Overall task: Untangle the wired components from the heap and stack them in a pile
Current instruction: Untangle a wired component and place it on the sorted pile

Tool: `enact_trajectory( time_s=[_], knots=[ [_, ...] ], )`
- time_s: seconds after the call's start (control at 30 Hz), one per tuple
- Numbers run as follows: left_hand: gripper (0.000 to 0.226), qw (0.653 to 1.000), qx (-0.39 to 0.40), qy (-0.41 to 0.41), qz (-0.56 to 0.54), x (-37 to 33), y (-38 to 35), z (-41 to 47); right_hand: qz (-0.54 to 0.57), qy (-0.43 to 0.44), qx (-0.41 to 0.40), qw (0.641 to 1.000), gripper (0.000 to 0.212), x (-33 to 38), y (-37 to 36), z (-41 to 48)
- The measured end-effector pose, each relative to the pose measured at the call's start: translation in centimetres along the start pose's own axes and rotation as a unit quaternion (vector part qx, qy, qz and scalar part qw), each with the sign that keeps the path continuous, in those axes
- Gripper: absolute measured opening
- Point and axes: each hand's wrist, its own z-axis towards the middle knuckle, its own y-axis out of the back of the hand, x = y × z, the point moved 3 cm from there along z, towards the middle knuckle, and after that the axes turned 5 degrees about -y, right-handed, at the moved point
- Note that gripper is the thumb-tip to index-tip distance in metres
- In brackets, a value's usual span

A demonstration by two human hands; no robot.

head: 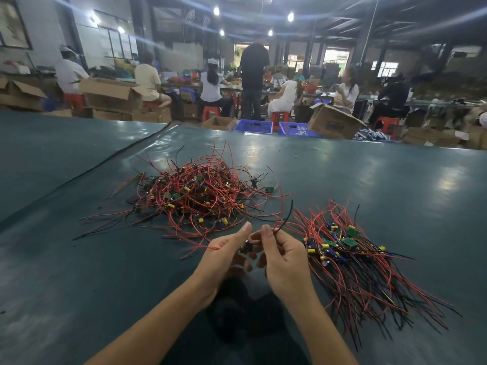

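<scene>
A tangled heap [195, 196] of small green circuit boards with red and black wires lies in the middle of the dark green table [79, 272]. To the right lies a sorted pile [350, 256] with its wires running toward the near right. Between them, near me, both hands hold one wired component [247, 247]. My left hand [226, 252] grips it with the thumb raised, and a red wire trails out to the left. My right hand [283, 255] pinches its black wire [286, 218], which curves upward.
A dark seam [105, 162] runs diagonally across the table at left. Beyond the far edge stand blue crates [253, 126], cardboard boxes [333, 122] and red stools, with several seated people and one standing.
</scene>
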Motion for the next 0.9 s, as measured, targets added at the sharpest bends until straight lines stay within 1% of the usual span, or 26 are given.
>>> enact_trajectory(
  time_s=[0.03, 0.1, 0.13, 0.2, 0.27, 0.37, 0.43, 0.5, 0.67, 0.77, 0.9],
  knots=[
    [0.046, 1.000, -0.006, -0.001, 0.016, 0.0, 0.1, 0.0, -0.003, 0.002, -0.006, 1.000, 0.032, -0.1, 0.1, 0.0],
    [0.053, 0.997, -0.014, -0.017, 0.068, 0.2, 0.2, 0.1, -0.006, -0.007, -0.036, 0.999, 0.030, -0.2, 0.4, 0.0],
    [0.057, 0.995, -0.010, -0.028, 0.099, 0.2, 0.2, 0.1, -0.004, -0.017, -0.056, 0.998, 0.029, -0.2, 0.6, 0.1],
    [0.056, 0.990, 0.004, -0.044, 0.133, 0.3, 0.0, 0.1, 0.001, -0.045, -0.082, 0.996, 0.029, -0.4, 0.9, 0.3],
    [0.050, 0.989, 0.011, -0.056, 0.136, 0.3, -0.1, 0.0, 0.002, -0.080, -0.077, 0.994, 0.031, -0.6, 0.9, 0.2],
    [0.040, 0.984, 0.009, -0.083, 0.157, 0.2, -0.1, 0.1, -0.004, -0.121, -0.036, 0.992, 0.036, -0.9, 0.5, 0.1],
    [0.035, 0.981, 0.007, -0.096, 0.169, 0.2, 0.1, 0.2, -0.018, -0.130, -0.024, 0.991, 0.042, -1.2, 0.4, 0.0],
    [0.031, 0.977, 0.015, -0.113, 0.180, 0.1, 0.1, 0.2, -0.025, -0.130, -0.029, 0.991, 0.043, -1.3, 0.4, 0.1],
    [0.032, 0.966, 0.058, -0.138, 0.211, 0.2, -0.4, 0.1, 0.045, -0.169, -0.071, 0.982, 0.036, -1.7, 1.1, 0.6],
    [0.033, 0.970, 0.076, -0.115, 0.202, 0.3, -0.6, 0.2, 0.076, -0.194, -0.111, 0.972, 0.039, -1.9, 1.9, 1.0],
    [0.033, 0.978, 0.095, -0.091, 0.164, 0.0, -0.8, 0.2, 0.168, -0.203, -0.193, 0.945, 0.034, -2.3, 4.7, 2.2]
  ],
)
